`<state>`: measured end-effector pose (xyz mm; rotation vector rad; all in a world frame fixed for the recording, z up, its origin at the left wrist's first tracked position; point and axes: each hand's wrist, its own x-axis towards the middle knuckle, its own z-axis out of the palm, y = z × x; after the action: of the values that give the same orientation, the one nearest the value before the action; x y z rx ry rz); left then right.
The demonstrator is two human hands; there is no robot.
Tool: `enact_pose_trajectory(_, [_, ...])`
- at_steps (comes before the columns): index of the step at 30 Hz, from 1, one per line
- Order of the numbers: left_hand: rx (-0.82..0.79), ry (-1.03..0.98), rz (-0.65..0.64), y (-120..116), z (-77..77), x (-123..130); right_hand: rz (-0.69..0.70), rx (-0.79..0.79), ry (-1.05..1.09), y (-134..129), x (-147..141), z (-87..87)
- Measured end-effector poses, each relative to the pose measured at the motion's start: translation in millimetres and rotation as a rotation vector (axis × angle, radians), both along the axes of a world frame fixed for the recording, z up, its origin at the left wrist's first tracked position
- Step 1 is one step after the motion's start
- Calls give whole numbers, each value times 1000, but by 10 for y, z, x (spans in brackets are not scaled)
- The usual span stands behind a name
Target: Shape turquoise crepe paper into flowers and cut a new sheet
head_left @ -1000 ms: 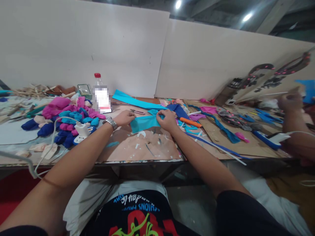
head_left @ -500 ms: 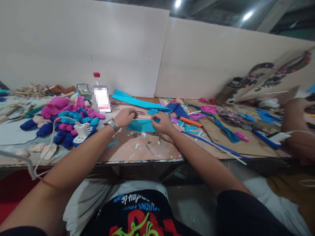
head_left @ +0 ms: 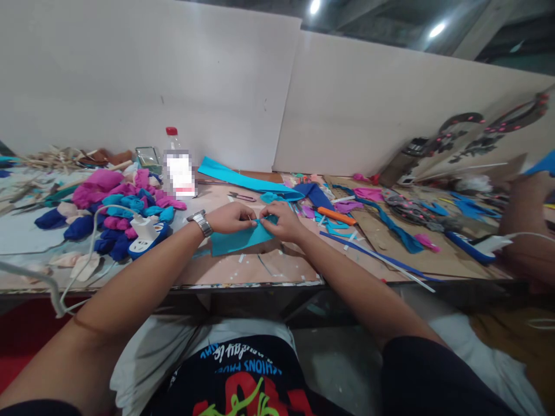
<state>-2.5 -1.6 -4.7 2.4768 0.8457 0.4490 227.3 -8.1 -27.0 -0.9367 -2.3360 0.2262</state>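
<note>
Compared with the frame half a second ago, your left hand (head_left: 234, 219) has shifted toward your right hand (head_left: 282, 221), and the turquoise cloth (head_left: 232, 240) has swung so that its left end sits lower in the frame. Finding on position: the cloth is at the centre of the frame, above the front edge of the counter (head_left: 208, 271), with its main body below and to the left of your fingertips. Its long axis slopes from lower left to upper right. Your left hand is nearer the broad, loose end; your right hand is at the narrower visible end. Finding on the hands: both pinch the upper edge of the cloth, fingertips almost meeting; whether a finer item is held between them cannot be told. Just beyond, toward the middle of the frame, lie a small turquoise bundle (head_left: 270, 197), a pair of snips (head_left: 241, 197) and a long blue strip (head_left: 243, 177).

Finding on markings: the label on the red-capped bottle (head_left: 179, 167), left of centre, is pixelated and illegible. Your shirt (head_left: 247, 364), at the bottom of the frame, carries white, blue, red and green lettering, partly folded; no full word is certified. No brand can be read on the power strip (head_left: 139, 247) or your watch (head_left: 201, 222).
</note>
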Motion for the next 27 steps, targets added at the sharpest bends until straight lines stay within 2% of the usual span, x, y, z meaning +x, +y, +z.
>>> enact_pose_trajectory(6, [-54, 9, -5, 12, -14, 5, 62, -8, -9, -26, -8, -12])
enact_pose_trajectory(15, [-54, 37, -5, -10, -26, 27, 45, -18, -31, -30, -20, -2])
enact_pose_trajectory(27, [-153, 12, -46, 24, -56, 11, 73, -41, -20, -9, 22, -6])
